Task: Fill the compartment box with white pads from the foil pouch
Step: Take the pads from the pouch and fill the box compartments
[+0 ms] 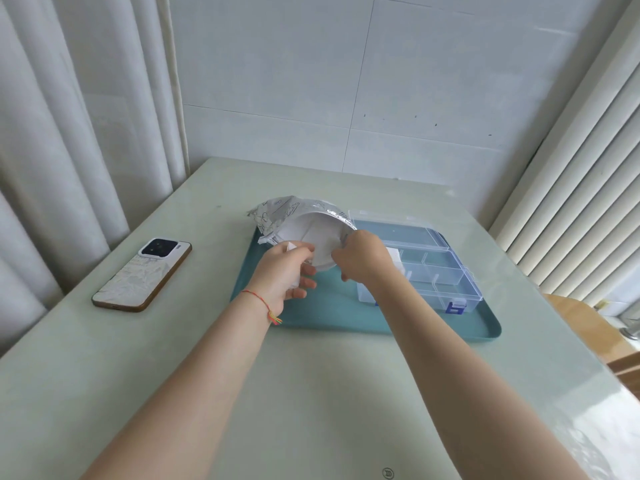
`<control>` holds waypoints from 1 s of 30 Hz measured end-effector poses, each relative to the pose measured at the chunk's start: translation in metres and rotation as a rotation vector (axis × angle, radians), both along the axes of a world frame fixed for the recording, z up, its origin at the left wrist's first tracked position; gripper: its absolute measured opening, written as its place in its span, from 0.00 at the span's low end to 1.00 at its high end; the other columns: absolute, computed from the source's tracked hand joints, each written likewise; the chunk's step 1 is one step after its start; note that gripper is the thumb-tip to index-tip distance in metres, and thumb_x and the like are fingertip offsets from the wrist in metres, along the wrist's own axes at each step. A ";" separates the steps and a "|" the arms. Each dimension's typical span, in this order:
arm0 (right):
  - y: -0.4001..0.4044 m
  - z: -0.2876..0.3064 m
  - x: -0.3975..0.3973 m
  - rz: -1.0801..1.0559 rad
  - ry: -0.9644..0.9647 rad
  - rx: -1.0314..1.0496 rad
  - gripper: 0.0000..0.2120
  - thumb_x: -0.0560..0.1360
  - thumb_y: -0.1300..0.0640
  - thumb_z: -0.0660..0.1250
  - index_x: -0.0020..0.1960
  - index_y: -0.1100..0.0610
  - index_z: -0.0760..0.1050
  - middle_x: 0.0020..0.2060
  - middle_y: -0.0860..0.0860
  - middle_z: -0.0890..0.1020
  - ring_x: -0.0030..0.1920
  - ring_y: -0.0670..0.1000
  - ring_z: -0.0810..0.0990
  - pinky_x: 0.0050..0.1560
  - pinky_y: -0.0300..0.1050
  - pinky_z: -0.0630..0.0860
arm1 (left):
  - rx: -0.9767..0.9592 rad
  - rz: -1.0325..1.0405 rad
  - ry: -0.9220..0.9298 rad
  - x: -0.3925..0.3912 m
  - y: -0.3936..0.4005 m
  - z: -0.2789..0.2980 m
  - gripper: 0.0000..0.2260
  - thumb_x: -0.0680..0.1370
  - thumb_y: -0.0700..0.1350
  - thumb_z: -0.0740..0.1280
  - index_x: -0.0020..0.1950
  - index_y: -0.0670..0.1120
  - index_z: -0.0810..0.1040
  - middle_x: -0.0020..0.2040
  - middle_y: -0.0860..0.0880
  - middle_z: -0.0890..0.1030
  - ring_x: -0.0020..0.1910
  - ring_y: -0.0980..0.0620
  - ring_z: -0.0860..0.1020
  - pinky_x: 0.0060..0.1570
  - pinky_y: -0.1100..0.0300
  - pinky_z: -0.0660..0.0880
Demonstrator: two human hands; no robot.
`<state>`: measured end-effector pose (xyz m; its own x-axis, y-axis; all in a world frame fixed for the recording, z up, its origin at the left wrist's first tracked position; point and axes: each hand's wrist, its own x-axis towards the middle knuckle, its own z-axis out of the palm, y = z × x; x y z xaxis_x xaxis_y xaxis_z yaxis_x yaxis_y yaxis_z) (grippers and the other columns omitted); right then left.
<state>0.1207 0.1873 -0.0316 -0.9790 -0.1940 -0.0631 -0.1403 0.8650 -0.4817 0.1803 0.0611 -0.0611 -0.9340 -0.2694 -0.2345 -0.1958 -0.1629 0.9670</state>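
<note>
phone (142,274) lies face down at the left of the desk (311,393), well apart from the work. next comes the teal tray (346,320), and over its left end the left hand (285,275) curls round the near lip of the foil pouch (277,211), with what looks like a white pad pinched against it. the pouch mouth gapes towards the camera, its pale lining showing, though how many pads remain inside cannot be told. the right hand (362,256) has fingers bent at the pouch's right rim, gripping it or perhaps a pad there; which of the two is hidden. just right of that hand sits the clear compartment box (429,271), lid thrown back, one white pad (393,254) seemingly already in a near-left compartment and the others apparently bare, so the filling looks barely begun. to do this step well, keep the left hand steady on the pouch so the mouth stays wide, draw one pad out cleanly, and carry it low across to a bare compartment rather than dropping it from height.
</note>
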 end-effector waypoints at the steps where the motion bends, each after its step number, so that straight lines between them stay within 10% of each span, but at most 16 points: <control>1: -0.005 0.002 0.000 -0.006 -0.013 0.000 0.06 0.70 0.64 0.57 0.39 0.57 0.72 0.29 0.53 0.82 0.28 0.51 0.76 0.27 0.39 0.68 | -0.004 0.006 0.004 0.000 -0.002 0.001 0.06 0.79 0.43 0.63 0.55 0.46 0.77 0.37 0.45 0.77 0.24 0.50 0.76 0.22 0.66 0.65; 20: -0.036 -0.009 -0.006 -0.171 0.116 -0.287 0.06 0.76 0.54 0.65 0.49 0.54 0.70 0.37 0.50 0.77 0.39 0.56 0.77 0.33 0.43 0.67 | -0.013 -0.012 -0.028 0.000 -0.011 0.001 0.13 0.80 0.45 0.61 0.62 0.42 0.75 0.36 0.46 0.80 0.25 0.49 0.78 0.22 0.66 0.58; 30: -0.024 -0.012 -0.001 -0.215 0.173 -0.152 0.17 0.74 0.46 0.70 0.34 0.53 0.67 0.30 0.48 0.72 0.34 0.55 0.73 0.28 0.40 0.60 | 0.002 -0.002 -0.037 -0.006 -0.012 -0.003 0.12 0.79 0.44 0.61 0.60 0.42 0.75 0.34 0.46 0.81 0.24 0.49 0.77 0.22 0.67 0.57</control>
